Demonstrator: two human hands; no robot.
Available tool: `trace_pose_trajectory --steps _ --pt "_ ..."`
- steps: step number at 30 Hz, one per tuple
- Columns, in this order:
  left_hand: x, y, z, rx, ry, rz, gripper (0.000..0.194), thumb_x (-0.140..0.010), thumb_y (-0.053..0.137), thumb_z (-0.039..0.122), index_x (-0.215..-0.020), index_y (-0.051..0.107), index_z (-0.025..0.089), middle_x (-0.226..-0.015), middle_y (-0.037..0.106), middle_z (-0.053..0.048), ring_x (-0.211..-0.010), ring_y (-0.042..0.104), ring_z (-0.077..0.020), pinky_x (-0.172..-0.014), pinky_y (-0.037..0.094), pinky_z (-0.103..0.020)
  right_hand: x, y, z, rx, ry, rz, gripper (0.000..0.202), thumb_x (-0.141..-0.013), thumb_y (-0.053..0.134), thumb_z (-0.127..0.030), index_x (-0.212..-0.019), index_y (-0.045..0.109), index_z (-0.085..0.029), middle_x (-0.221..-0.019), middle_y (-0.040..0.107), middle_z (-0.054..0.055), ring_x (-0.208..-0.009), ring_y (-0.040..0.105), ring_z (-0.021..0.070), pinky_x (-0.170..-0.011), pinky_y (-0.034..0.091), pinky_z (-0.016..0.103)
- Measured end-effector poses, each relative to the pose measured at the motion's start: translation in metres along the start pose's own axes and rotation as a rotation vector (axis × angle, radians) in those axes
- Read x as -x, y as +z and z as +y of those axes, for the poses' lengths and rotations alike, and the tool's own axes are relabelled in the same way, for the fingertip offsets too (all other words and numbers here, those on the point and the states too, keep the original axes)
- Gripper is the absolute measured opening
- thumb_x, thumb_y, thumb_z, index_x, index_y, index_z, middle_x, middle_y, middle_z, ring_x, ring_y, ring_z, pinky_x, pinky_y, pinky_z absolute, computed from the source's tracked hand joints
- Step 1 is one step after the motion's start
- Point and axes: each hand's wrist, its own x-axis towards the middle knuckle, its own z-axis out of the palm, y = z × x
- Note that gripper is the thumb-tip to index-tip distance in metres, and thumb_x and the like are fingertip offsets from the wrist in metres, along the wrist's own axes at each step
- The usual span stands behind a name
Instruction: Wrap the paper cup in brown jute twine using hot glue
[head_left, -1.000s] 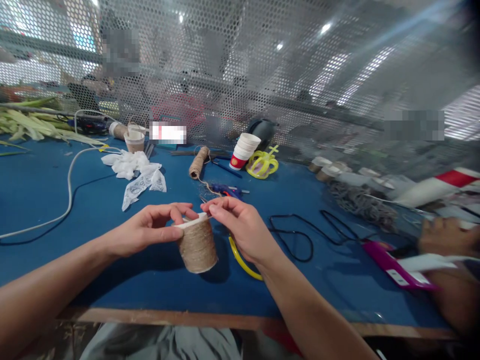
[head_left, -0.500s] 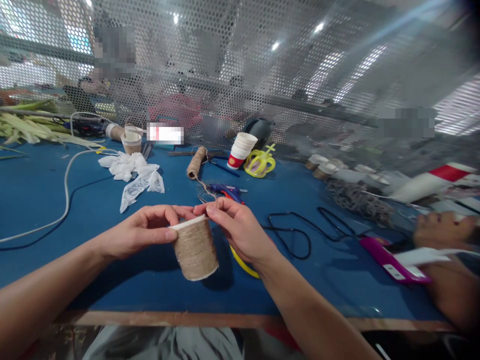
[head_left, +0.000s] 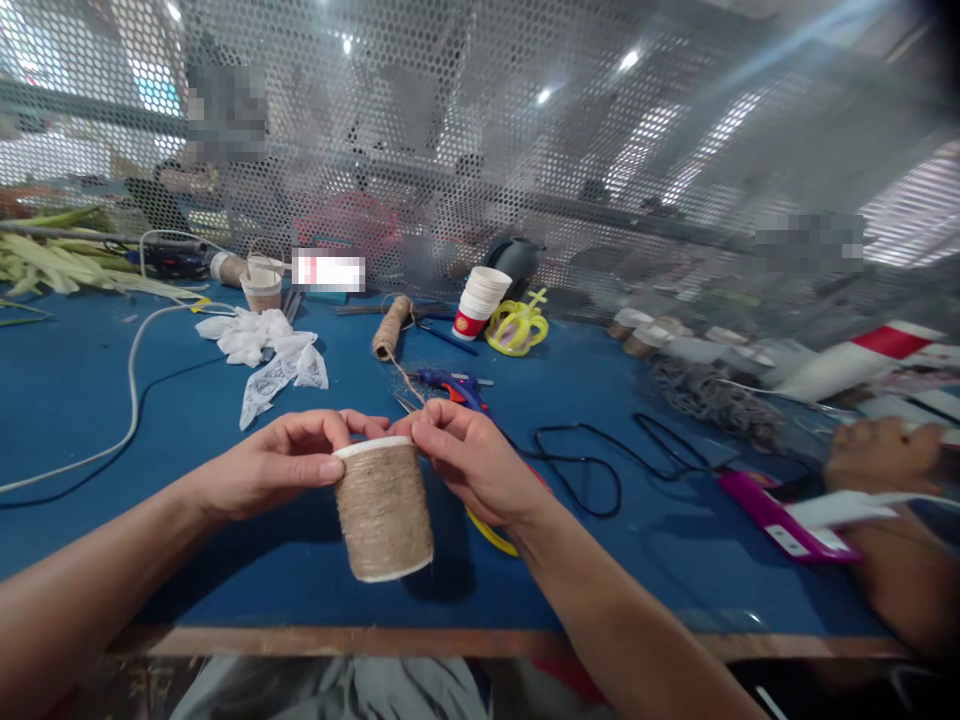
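Note:
A paper cup [head_left: 386, 510] wrapped in brown twine is held tilted above the blue table, white edges showing at both ends. My left hand [head_left: 274, 460] is closed on its upper left edge, thumb outside and fingers over the top. At the upper right edge my right hand [head_left: 472, 455] pinches the twine [head_left: 409, 382], which runs back to a twine spool [head_left: 392, 328] lying on the table. Exactly how the right fingertips touch the cup is hidden. Just beyond them lie a blue glue gun [head_left: 454, 380] and yellow-handled scissors [head_left: 491, 532], partly covered by my right hand.
White lace cloth [head_left: 281, 350] and a white cable [head_left: 133, 390] lie to the left. Stacked paper cups [head_left: 481, 300] and a yellow crown [head_left: 517, 325] stand at the back. On the right are a black cord [head_left: 577, 430], a purple power strip [head_left: 784, 520] and another person's hand [head_left: 885, 455].
The wrapped cup has turned slightly between my hands, its lower end now nearer to me and lower in view. Both hands have kept their hold.

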Motion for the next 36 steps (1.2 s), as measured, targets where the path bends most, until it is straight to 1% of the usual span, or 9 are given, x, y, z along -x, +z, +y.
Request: trace_pose_trajectory --steps 5,8,16,21,24,28,31,34,36 --pt "-0.001 -0.003 0.001 0.004 0.008 -0.010 0.006 -0.070 0.068 0.023 -0.072 0.066 0.018 -0.111 0.060 -0.005 -0.124 0.039 -0.0267 -0.102 0.029 -0.041 0.000 -0.002 -0.005 -0.023 -0.015 -0.089 0.026 -0.064 0.074 -0.028 -0.062 0.052 -0.017 -0.071 0.062 -0.003 -0.068 0.054 0.0091 -0.067 0.038 0.024" --pt "-0.002 -0.004 0.001 -0.012 0.011 -0.016 0.008 -0.070 0.069 0.024 -0.073 0.066 0.018 -0.110 0.061 -0.005 -0.124 0.039 -0.0264 -0.102 0.029 -0.041 0.001 -0.004 -0.007 0.002 -0.018 -0.115 0.024 -0.064 0.074 -0.025 -0.062 0.051 -0.017 -0.072 0.063 -0.002 -0.069 0.054 0.0100 -0.067 0.038 0.025" --pt "-0.005 -0.007 0.002 -0.106 -0.030 0.036 0.014 -0.068 0.070 0.029 -0.076 0.065 0.018 -0.109 0.059 -0.006 -0.123 0.039 -0.0273 -0.100 0.029 -0.042 -0.001 -0.010 -0.007 0.130 -0.085 -0.092 0.021 -0.067 0.070 -0.022 -0.063 0.050 -0.018 -0.074 0.061 -0.001 -0.072 0.054 0.0112 -0.070 0.038 0.027" --pt "-0.010 -0.010 -0.001 -0.264 -0.004 0.062 0.020 -0.064 0.073 0.022 -0.080 0.062 0.018 -0.108 0.058 -0.005 -0.121 0.041 -0.0243 -0.103 0.025 -0.040 -0.002 -0.013 -0.011 0.273 -0.143 -0.075 0.021 -0.070 0.068 -0.022 -0.063 0.048 -0.018 -0.076 0.061 0.000 -0.075 0.054 0.0126 -0.074 0.039 0.030" --pt "-0.011 -0.011 -0.004 -0.331 0.008 0.070 0.018 -0.065 0.072 0.021 -0.076 0.059 0.017 -0.112 0.056 -0.006 -0.122 0.039 -0.0236 -0.103 0.023 -0.039 -0.002 -0.014 -0.011 0.317 -0.142 -0.087 0.021 -0.070 0.068 -0.023 -0.062 0.049 -0.019 -0.076 0.060 0.000 -0.076 0.054 0.0132 -0.074 0.039 0.031" --pt "-0.010 -0.008 -0.003 -0.323 -0.006 0.083 0.020 -0.065 0.072 0.024 -0.074 0.055 0.016 -0.121 0.051 -0.008 -0.122 0.039 -0.0253 -0.099 0.028 -0.038 -0.003 -0.014 -0.008 0.265 -0.095 -0.099 0.022 -0.068 0.069 -0.023 -0.062 0.049 -0.018 -0.075 0.061 0.000 -0.076 0.054 0.0130 -0.073 0.039 0.030" --pt "-0.011 -0.006 -0.001 -0.277 -0.033 0.157 0.029 -0.064 0.073 0.030 -0.085 0.057 0.017 -0.121 0.051 -0.009 -0.116 0.044 -0.0258 -0.097 0.030 -0.039 -0.005 -0.016 -0.006 0.171 -0.057 -0.051 0.020 -0.066 0.070 -0.023 -0.062 0.050 -0.018 -0.075 0.062 0.000 -0.075 0.055 0.0130 -0.072 0.039 0.029" --pt "-0.014 -0.003 -0.004 -0.167 -0.071 0.250 0.044 -0.066 0.071 0.039 -0.100 0.056 0.016 -0.113 0.056 -0.010 -0.108 0.049 -0.0253 -0.096 0.032 -0.040 -0.007 -0.017 -0.005 0.095 -0.070 0.088 0.021 -0.063 0.072 -0.023 -0.061 0.051 -0.019 -0.076 0.063 0.000 -0.074 0.055 0.0135 -0.073 0.041 0.031" --pt "-0.015 0.000 -0.007 -0.022 -0.124 0.234 0.049 -0.066 0.069 0.043 -0.101 0.056 0.013 -0.110 0.058 -0.012 -0.106 0.051 -0.0252 -0.096 0.032 -0.040 -0.007 -0.016 -0.004 0.106 -0.133 0.169 0.021 -0.062 0.071 -0.023 -0.061 0.051 -0.019 -0.077 0.063 0.000 -0.075 0.055 0.0143 -0.075 0.041 0.032"
